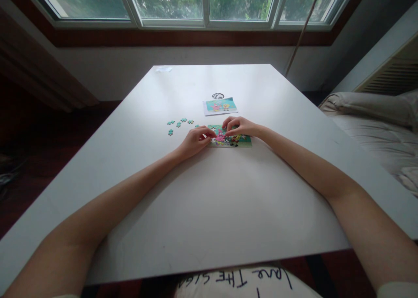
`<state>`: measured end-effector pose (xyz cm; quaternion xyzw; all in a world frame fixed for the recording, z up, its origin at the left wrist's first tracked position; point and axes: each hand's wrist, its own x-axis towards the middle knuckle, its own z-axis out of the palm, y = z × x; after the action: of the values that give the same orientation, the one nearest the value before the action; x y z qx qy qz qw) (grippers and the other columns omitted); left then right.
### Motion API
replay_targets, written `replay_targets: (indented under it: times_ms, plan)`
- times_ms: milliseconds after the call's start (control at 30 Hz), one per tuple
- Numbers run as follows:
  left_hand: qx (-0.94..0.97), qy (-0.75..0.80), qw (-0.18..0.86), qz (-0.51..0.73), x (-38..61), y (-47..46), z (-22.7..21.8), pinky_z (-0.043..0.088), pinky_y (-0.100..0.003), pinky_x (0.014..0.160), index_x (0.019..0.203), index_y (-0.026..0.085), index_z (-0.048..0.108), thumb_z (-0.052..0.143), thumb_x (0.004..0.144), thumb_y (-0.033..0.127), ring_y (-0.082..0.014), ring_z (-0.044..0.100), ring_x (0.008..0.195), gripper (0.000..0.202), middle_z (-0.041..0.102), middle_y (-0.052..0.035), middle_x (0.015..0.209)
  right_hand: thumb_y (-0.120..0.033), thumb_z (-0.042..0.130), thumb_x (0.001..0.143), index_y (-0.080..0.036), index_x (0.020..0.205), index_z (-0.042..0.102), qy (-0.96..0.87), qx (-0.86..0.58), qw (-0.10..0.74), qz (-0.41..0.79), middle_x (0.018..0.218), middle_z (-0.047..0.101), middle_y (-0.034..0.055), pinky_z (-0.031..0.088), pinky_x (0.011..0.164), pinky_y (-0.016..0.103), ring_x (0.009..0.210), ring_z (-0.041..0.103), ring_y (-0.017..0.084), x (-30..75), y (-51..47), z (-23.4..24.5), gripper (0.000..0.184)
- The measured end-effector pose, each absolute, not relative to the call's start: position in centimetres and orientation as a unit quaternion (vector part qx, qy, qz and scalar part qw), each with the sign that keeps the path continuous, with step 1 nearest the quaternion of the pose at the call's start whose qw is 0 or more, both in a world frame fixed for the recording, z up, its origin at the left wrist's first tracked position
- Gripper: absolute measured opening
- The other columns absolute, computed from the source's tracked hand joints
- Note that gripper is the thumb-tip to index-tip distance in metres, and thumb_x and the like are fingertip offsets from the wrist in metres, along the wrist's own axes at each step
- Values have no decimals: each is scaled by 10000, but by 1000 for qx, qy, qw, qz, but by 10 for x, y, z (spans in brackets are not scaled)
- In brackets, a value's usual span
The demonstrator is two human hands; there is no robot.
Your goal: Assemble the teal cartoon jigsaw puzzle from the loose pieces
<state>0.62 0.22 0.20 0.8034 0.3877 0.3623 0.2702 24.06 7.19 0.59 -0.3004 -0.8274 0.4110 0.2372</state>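
Note:
A small, partly assembled jigsaw puzzle lies flat on the white table, showing a pink figure and a yellow figure on green. My left hand rests at the puzzle's left edge, thumb and fingertips curled together there. Over the puzzle's upper middle is my right hand, its fingers bent down in a pinch. Anything between the fingertips of either hand is too small to make out. Several loose green puzzle pieces are scattered left of the puzzle, and one more lies close to my left hand's knuckles.
Behind the puzzle lies a picture card with the same two figures, and a round black-and-white item just past it. A clear scrap sits at the white table's far left corner. A thin stick leans beyond the table.

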Motion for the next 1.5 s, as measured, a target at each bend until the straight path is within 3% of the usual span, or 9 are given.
replay_targets:
  times_ms: [1500]
  plan:
    - [804,394,270,353,7,2,2,488,-210,639,849,146,682,490,766,193,-121,607,747,215,655,-46,848,-474,746,646,-159,623,634,-849,-285,247,371,933,597,64,432,877,350,910,557,192,240,71,3,336]
